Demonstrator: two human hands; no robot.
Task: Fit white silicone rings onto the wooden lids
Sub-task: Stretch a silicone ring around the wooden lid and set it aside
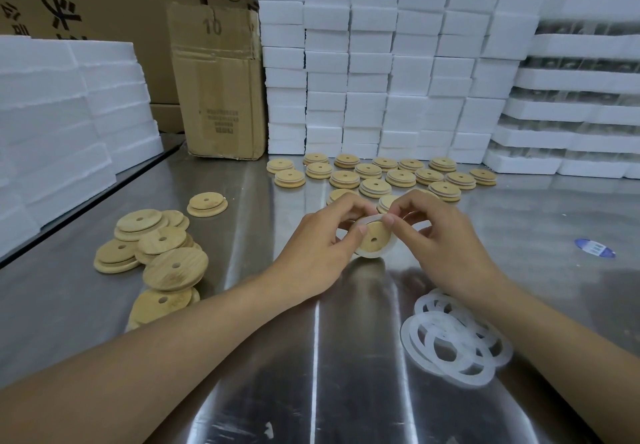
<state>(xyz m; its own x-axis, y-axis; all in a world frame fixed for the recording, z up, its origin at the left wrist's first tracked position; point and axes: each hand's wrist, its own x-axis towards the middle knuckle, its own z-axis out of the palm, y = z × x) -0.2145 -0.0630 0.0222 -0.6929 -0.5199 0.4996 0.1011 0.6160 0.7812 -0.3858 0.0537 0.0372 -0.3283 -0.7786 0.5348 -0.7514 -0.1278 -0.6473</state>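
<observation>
Left hand (322,253), just right of a loose heap of bare lids (156,253) on the steel bench (311,357), had its fingers curled round the left edge of one wooden lid (374,240), thumb pressed on the near face. That lid stood on edge and slightly tilted, with the flat face and its centre hole turned toward the wearer. As a round disc it had no long axis. Whether it touched the bench could not be told.

A white silicone ring (372,256) ran round the lid's lower rim and showed again above its top edge. Right hand (440,246) pinched the upper part of the ring between thumb and forefinger at the top of the lid, other fingers curled behind.

Behind both hands, rows of lids (401,177) lay flat, stepped side up, before stacked white foam blocks (381,62).

To the right, loose rings (453,343) lay flat and overlapping beside the right forearm. Further right, a blue-and-white sticker (595,248) lay on the bench.
</observation>
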